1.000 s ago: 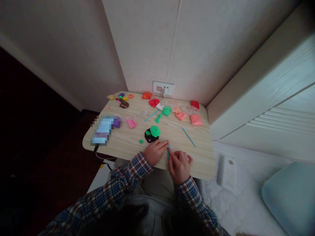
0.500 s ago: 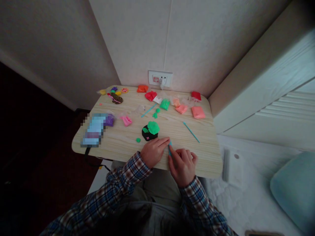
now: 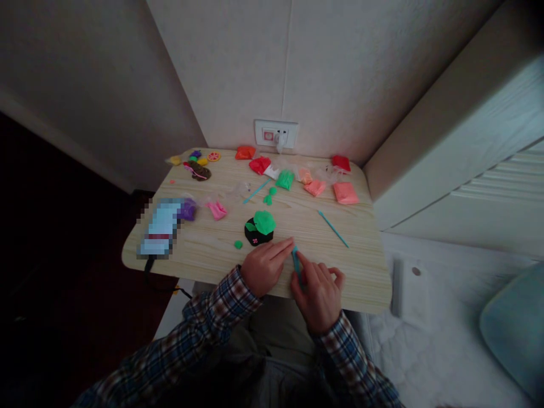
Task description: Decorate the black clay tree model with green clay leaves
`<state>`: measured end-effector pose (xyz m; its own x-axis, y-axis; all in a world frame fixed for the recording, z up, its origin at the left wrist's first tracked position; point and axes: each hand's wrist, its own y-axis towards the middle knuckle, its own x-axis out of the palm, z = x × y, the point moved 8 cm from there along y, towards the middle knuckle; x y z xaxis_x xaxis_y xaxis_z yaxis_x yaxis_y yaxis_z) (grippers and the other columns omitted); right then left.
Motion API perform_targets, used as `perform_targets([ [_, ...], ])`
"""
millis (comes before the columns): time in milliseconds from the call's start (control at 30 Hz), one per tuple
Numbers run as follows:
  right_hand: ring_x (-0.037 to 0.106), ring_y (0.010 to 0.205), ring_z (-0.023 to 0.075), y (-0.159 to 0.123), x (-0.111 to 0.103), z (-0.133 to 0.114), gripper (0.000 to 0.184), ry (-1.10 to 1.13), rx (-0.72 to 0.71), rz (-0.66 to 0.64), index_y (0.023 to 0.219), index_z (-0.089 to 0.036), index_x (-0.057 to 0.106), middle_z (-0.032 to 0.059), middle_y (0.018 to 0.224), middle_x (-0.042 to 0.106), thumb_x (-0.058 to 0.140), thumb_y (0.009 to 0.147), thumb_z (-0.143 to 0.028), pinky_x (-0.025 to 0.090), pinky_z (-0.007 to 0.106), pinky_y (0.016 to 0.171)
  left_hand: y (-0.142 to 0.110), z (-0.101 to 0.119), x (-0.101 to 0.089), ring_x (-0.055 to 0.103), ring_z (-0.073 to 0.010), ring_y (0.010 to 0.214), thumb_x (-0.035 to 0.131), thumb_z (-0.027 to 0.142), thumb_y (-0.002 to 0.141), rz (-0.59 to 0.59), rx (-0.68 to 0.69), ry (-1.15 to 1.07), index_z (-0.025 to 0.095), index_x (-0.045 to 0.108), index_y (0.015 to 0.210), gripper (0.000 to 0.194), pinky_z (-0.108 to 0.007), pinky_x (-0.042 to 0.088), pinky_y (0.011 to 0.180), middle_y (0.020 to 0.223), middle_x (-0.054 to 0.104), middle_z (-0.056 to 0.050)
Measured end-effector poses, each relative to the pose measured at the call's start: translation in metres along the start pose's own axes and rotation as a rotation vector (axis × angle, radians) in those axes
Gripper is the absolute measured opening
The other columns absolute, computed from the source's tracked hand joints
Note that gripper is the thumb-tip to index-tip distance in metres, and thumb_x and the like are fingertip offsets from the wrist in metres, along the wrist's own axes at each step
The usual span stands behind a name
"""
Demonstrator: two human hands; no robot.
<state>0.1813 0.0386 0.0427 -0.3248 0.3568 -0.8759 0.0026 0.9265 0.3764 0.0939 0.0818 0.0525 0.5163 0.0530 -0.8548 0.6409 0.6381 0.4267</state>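
Observation:
My right hand (image 3: 318, 292) grips a light-blue clay modelling tool (image 3: 296, 263) near the table's front edge, index finger along it and thumb beneath. Its wide tip points away from me. My left hand (image 3: 264, 266) lies low over the table with fingers stretched out, their tips beside the tool's tip. Whether a small bit of clay sits between is too small to tell. Just beyond the left hand lies a black disc (image 3: 257, 237) carrying a green leaf-like clay sheet (image 3: 264, 222) and a tiny pink flower (image 3: 255, 241). A green clay lump (image 3: 238, 245) rests left of it.
Two more blue tools lie on the table, one at right (image 3: 334, 228) and one farther back (image 3: 256, 192). Several coloured clay packets, such as a green one (image 3: 284, 180), line the back. A phone (image 3: 161, 226) with a cable lies left. The wall socket (image 3: 276, 135) is behind.
My right hand has shifted slightly right, and more of the blue tool shows between the hands. The left hand stays nearly in place. The view has shifted a little.

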Motion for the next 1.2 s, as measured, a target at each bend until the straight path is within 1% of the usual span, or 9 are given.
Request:
perform_targets([
  [133,0.055,0.066,0.0149,0.002,-0.002,0.003,0.033,-0.008,0.041,0.016,0.114,-0.013,0.058,0.0002,0.067,0.064,0.042,0.086,-0.021,0.028,0.034,0.078,-0.002,0.003,-0.004,0.062,-0.0199,0.095,0.036,0.01,0.088,0.04,0.023,0.063,0.006,0.06,0.113,0.034,-0.036,0.055,0.083,0.115,0.065,-0.012],
  [267,0.056,0.062,0.014,0.003,-0.002,0.007,0.034,-0.025,0.059,0.004,0.115,-0.012,0.057,-0.0002,0.064,0.064,0.04,0.086,-0.019,0.027,0.035,0.078,-0.001,0.004,-0.003,0.061,-0.0199,0.09,0.038,0.011,0.089,0.052,0.04,0.066,0.006,0.063,0.108,0.031,-0.036,0.056,0.08,0.109,0.068,-0.012],
  [467,0.059,0.065,0.0155,0.008,0.0,0.006,0.033,-0.052,0.04,-0.042,0.113,-0.014,0.058,0.0009,0.07,0.066,0.046,0.088,-0.032,0.026,0.035,0.078,-0.001,0.004,-0.001,0.059,-0.0204,0.096,0.038,0.013,0.091,0.029,0.044,0.058,0.006,0.061,0.11,0.031,-0.037,0.055,0.084,0.111,0.066,-0.013],
  [667,0.057,0.062,0.0153,0.015,0.0,0.009,0.026,-0.094,0.097,-0.061,0.105,-0.017,0.059,-0.0012,0.062,0.064,0.043,0.085,-0.019,0.025,0.034,0.078,-0.001,0.005,0.0,0.059,-0.0199,0.095,0.037,0.012,0.091,0.022,0.052,0.057,0.008,0.062,0.108,0.031,-0.037,0.055,0.083,0.111,0.066,-0.013],
  [867,0.056,0.061,0.0161,0.018,0.001,0.022,0.025,-0.14,0.132,-0.044,0.101,-0.017,0.062,-0.001,0.059,0.062,0.045,0.084,-0.017,0.026,0.035,0.079,0.0,0.006,-0.002,0.059,-0.0205,0.095,0.04,0.013,0.091,0.042,0.055,0.078,0.007,0.064,0.105,0.028,-0.036,0.054,0.083,0.109,0.067,-0.011],
  [933,0.057,0.064,0.0164,0.018,0.001,0.027,0.025,-0.115,0.134,-0.032,0.101,-0.017,0.062,-0.0003,0.063,0.063,0.046,0.083,-0.016,0.029,0.034,0.078,0.0,0.007,-0.003,0.058,-0.0202,0.095,0.039,0.013,0.091,0.048,0.062,0.075,0.007,0.064,0.105,0.029,-0.035,0.054,0.084,0.109,0.067,-0.011],
  [1033,0.057,0.073,0.0175,0.019,0.002,0.034,0.024,-0.028,0.115,-0.039,0.099,-0.017,0.064,0.0034,0.076,0.063,0.045,0.084,-0.015,0.034,0.031,0.072,-0.001,0.009,-0.003,0.058,-0.0203,0.096,0.04,0.012,0.09,0.037,0.089,0.067,0.006,0.063,0.107,0.029,-0.036,0.054,0.084,0.11,0.067,-0.011],
  [1133,0.054,0.083,0.0199,0.02,0.0,0.038,0.022,0.035,0.08,-0.033,0.099,-0.016,0.064,0.0084,0.089,0.059,0.047,0.087,-0.024,0.039,0.03,0.07,-0.002,0.009,-0.002,0.058,-0.0209,0.097,0.04,0.012,0.09,0.014,0.097,0.061,0.006,0.062,0.108,0.029,-0.037,0.054,0.083,0.11,0.067,-0.011],
  [1200,0.053,0.085,0.02,0.019,-0.001,0.038,0.023,0.059,0.06,-0.035,0.099,-0.016,0.063,0.0086,0.09,0.058,0.047,0.088,-0.027,0.041,0.03,0.071,-0.003,0.008,0.0,0.057,-0.0212,0.1,0.04,0.012,0.09,-0.008,0.095,0.056,0.006,0.061,0.11,0.03,-0.037,0.053,0.084,0.111,0.066,-0.012],
])
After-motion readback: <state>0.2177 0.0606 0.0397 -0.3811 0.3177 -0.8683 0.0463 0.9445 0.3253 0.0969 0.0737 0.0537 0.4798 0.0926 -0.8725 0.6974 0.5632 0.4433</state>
